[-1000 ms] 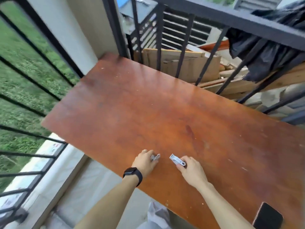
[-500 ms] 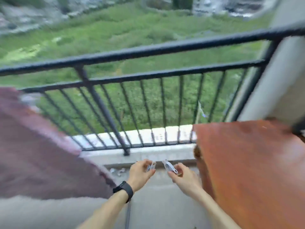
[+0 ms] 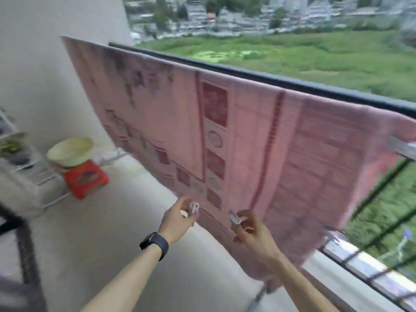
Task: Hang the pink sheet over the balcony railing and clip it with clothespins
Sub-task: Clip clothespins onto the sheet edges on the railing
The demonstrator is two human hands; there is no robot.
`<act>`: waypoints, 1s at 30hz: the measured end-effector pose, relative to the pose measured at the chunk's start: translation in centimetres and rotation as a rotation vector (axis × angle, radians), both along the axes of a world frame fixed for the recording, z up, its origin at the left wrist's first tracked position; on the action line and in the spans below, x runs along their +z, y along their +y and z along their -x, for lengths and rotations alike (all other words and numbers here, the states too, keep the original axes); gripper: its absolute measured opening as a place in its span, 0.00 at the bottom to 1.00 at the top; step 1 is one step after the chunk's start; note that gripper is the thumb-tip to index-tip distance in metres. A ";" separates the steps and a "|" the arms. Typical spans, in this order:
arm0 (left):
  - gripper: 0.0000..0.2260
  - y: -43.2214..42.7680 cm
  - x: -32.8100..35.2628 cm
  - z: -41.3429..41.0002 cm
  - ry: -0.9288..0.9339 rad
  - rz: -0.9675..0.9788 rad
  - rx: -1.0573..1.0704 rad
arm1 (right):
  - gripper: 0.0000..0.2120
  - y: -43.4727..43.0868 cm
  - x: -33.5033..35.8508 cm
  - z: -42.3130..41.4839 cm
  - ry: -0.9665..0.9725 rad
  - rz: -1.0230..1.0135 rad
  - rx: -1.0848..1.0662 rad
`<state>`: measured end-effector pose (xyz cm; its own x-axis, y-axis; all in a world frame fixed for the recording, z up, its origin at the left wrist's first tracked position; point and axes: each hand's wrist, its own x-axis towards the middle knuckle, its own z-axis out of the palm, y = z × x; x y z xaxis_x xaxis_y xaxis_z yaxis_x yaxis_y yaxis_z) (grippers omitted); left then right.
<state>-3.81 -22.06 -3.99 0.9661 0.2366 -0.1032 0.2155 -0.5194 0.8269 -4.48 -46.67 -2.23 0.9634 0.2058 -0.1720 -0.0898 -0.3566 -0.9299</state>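
Pink sheet (image 3: 258,140) already hung over the balcony railing (image 3: 292,83), and with the left hand (image 3: 177,218) and right hand (image 3: 252,228) each pinched on a metal clothespin (image 3: 194,208), clips would best go up on the rail-top fold, spaced apart.

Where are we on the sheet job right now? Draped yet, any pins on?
Draping looks done: the pink sheet already hangs over the balcony railing. In hand: the left hand holds one metal clothespin and the right hand another clothespin, both low in front of the sheet. Left: clipping. No pin shows on the top edge, though the picture is blurred.
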 end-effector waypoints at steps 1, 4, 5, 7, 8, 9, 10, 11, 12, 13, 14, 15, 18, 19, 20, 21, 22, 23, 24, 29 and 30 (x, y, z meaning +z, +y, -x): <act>0.12 2.7 0.6 -0.4 0.007 -0.003 0.041 | 0.08 2.6 0.7 -1.2 -0.008 -0.010 0.035; 0.14 10.1 2.3 -1.9 -0.015 -0.021 0.148 | 0.15 9.7 2.3 -5.1 -0.007 -0.033 0.178; 0.14 12.3 2.9 -2.5 -0.021 -0.013 0.189 | 0.16 11.6 2.6 -6.3 -0.006 -0.054 0.211; 0.15 16.1 3.7 -3.6 -0.035 0.015 0.261 | 0.15 15.3 2.9 -8.8 -0.014 -0.081 0.263; 0.15 17.8 4.1 -4.3 -0.047 0.038 0.291 | 0.14 17.1 3.1 -10.0 -0.022 -0.085 0.293; 0.16 19.6 4.4 -4.9 -0.058 0.059 0.318 | 0.14 18.8 3.2 -11.2 -0.034 -0.089 0.322; 0.17 21.3 4.9 -5.6 -0.073 0.069 0.336 | 0.15 20.5 3.3 -12.4 -0.044 -0.091 0.345; 0.18 23.0 5.3 -6.4 -0.082 0.077 0.358 | 0.15 22.1 3.4 -13.6 -0.046 -0.101 0.362; 0.18 24.9 5.7 -7.3 -0.092 0.085 0.382 | 0.15 24.1 3.5 -15.0 -0.043 -0.113 0.385; 0.18 26.6 6.2 -8.2 -0.099 0.094 0.400 | 0.14 26.0 3.6 -16.4 -0.039 -0.122 0.403; 0.18 28.2 6.7 -9.1 -0.105 0.094 0.406 | 0.13 27.8 3.8 -17.7 -0.036 -0.131 0.420; 0.17 30.0 7.4 -10.2 -0.116 0.093 0.414 | 0.11 29.9 4.0 -19.3 -0.036 -0.144 0.440; 0.15 35.9 9.0 -13.9 -0.169 0.063 0.456 | 0.08 36.7 4.8 -24.4 -0.064 -0.177 0.509; 0.15 38.0 9.5 -15.2 -0.183 0.055 0.483 | 0.10 38.9 5.2 -26.2 -0.086 -0.179 0.523; 0.15 40.0 9.9 -16.4 -0.190 0.052 0.508 | 0.11 41.1 5.7 -27.8 -0.102 -0.184 0.529; 0.14 41.8 10.3 -17.6 -0.197 0.053 0.526 | 0.11 43.1 6.1 -29.4 -0.114 -0.194 0.534; 0.14 43.6 10.8 -18.9 -0.204 0.056 0.539 | 0.10 45.2 6.5 -31.1 -0.121 -0.202 0.545; 0.13 45.3 11.3 -20.1 -0.217 0.056 0.550 | 0.10 47.3 6.9 -32.6 -0.130 -0.203 0.558; 0.13 47.1 11.8 -21.3 -0.227 0.048 0.559 | 0.09 49.3 7.3 -34.2 -0.143 -0.201 0.569; 0.19 56.7 12.7 -27.2 -0.268 0.029 0.592 | 0.09 60.2 8.9 -41.8 -0.217 -0.169 0.625; 0.20 58.9 12.6 -28.5 -0.279 0.034 0.606 | 0.09 62.5 9.0 -43.2 -0.231 -0.162 0.632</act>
